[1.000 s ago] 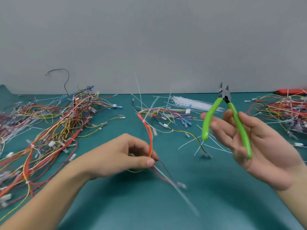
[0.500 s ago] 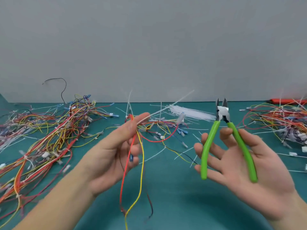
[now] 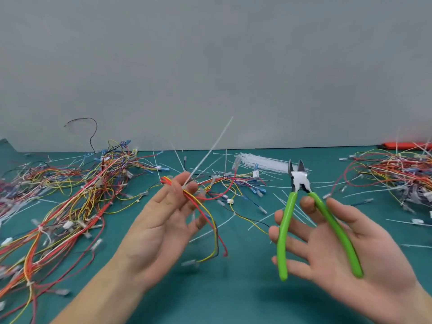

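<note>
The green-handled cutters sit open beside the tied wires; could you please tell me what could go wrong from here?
1. The cutters stand with blades open, and the cable tie tail rises from the fingertips of the left hand: a snip too low could nick a finger or the wire bundle.
2. The right hand holds the cutters loosely in a wide-spread grip, so they might slip.

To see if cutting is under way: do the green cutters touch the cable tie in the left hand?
Apart. The head view shows a wide gap between the green cutters in the right hand and the cable tie in the left hand.
</note>
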Demonstrator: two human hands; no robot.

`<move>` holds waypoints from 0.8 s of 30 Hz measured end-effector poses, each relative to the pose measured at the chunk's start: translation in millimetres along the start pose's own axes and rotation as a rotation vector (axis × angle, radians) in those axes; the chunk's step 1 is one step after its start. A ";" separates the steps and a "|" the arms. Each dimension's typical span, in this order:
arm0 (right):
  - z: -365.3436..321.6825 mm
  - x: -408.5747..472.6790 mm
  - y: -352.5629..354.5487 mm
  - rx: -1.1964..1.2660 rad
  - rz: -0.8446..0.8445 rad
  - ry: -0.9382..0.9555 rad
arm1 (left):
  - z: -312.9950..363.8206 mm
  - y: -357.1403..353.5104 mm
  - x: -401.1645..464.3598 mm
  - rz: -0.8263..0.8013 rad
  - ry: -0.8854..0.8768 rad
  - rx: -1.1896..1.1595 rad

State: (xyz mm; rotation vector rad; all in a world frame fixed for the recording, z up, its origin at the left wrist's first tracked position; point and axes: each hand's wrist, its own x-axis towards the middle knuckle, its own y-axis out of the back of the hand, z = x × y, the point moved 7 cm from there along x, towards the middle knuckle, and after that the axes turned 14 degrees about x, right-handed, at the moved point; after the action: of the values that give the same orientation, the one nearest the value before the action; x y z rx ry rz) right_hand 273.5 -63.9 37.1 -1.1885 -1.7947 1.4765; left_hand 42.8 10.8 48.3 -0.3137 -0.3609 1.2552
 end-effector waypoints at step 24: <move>45.0 -0.1 -10.3 -0.784 0.049 -0.022 | -12.3 -18.3 -21.7 0.000 0.023 0.377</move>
State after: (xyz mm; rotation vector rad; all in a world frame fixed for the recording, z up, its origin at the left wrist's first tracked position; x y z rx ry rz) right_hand 233.2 -86.4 34.9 -1.5672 -2.4715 0.7952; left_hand 58.1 -15.6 42.9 -0.0062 -0.0996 1.2893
